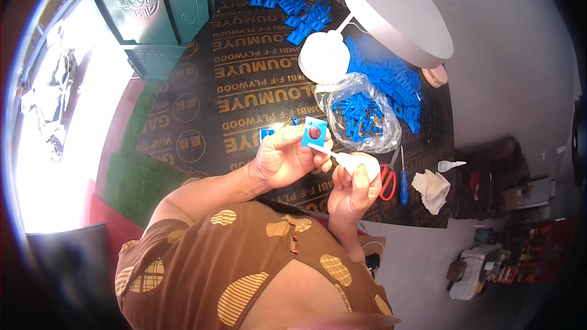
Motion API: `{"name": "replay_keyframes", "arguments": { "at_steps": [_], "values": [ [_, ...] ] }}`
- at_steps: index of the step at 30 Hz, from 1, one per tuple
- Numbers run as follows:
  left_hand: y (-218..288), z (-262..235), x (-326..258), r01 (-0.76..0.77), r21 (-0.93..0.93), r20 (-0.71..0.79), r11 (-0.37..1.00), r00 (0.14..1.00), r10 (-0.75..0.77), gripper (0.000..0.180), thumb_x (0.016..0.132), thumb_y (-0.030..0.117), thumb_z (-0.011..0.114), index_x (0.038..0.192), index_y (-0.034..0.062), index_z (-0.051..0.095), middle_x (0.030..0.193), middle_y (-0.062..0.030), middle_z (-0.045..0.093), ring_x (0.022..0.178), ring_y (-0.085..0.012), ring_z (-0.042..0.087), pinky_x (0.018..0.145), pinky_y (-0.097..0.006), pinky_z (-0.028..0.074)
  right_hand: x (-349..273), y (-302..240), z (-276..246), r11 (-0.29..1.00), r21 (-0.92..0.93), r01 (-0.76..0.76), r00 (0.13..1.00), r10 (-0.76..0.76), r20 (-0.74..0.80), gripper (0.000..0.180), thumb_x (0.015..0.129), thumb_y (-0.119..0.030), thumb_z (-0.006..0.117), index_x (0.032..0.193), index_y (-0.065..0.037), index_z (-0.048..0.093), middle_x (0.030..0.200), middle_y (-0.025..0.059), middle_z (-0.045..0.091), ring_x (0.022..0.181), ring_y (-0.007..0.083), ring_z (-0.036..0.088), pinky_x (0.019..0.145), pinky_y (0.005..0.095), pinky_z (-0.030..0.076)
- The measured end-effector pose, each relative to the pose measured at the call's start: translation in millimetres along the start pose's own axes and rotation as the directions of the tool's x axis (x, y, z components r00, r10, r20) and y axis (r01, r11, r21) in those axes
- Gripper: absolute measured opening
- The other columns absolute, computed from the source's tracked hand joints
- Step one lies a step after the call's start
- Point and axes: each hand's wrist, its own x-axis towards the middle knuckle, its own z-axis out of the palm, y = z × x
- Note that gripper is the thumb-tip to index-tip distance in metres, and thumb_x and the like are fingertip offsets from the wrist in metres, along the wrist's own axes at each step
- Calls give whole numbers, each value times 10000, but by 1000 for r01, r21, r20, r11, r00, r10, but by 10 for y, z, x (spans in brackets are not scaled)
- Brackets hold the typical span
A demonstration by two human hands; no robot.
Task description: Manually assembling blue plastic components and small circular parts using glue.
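In front of my chest, my left hand [278,160] pinches a small blue plastic plate [321,139] that has a round hole through its middle. My right hand [353,194] is closed around a white squeeze bottle [351,160] with a thin nozzle. The nozzle points left, its tip at the plate's lower edge; whether it touches cannot be made out. Behind my left hand, another blue piece [264,134] lies on the dark printed plywood table [241,95]. My left fingers partly hide it.
A clear bag [391,137] of small blue parts lies beyond my hands, beside a blue pile [400,88] and a white lamp [397,15]. Blue pieces with springs [309,21] line the far edge. Red-handled scissors [385,190], a blue screwdriver [403,188] and a cloth [431,190] lie right.
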Motion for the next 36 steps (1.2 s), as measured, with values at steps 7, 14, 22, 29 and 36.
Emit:
{"name": "replay_keyframes", "arguments": {
  "at_steps": [7,14,22,29,36],
  "values": [
    [-14,-15,5,-10,4,-3,1000,1000,10,254,859,347,627,952,112,643,876,-84,535,811,-210,514,782,-405,405,3,4,8,1000,-2,8,1000,-8,4,210,890,-143,586,972,47,552,673,29,518,502,58,394,445,222,288],
    [-14,1,11,-21,-18,22,1000,1000,22,291,874,341,612,985,74,630,921,-101,563,803,-208,540,776,-403,426,1,13,-2,1000,-17,9,1000,-9,-2,217,879,-145,604,970,45,553,668,27,519,503,54,394,449,217,288],
    [-11,-3,4,-9,22,-3,1000,1000,9,240,868,350,617,948,124,638,878,-77,534,811,-206,508,776,-402,396,-2,12,8,999,-38,27,1000,-28,-10,222,878,-145,604,972,49,552,661,25,520,501,55,391,449,217,287],
    [-3,0,6,-13,20,14,1000,1000,13,242,871,352,613,959,128,638,882,-67,532,814,-198,506,782,-399,383,10,6,11,999,-21,26,1000,-26,-12,224,884,-150,598,970,51,552,661,26,513,500,56,391,443,222,285],
    [-25,-54,-1,-13,-23,18,1000,1000,14,263,879,355,604,993,124,661,932,-83,551,823,-198,512,782,-403,388,33,-2,-9,999,44,-18,1000,19,-24,227,893,-160,589,968,51,550,672,33,513,504,62,406,436,220,293]
  ]
}}
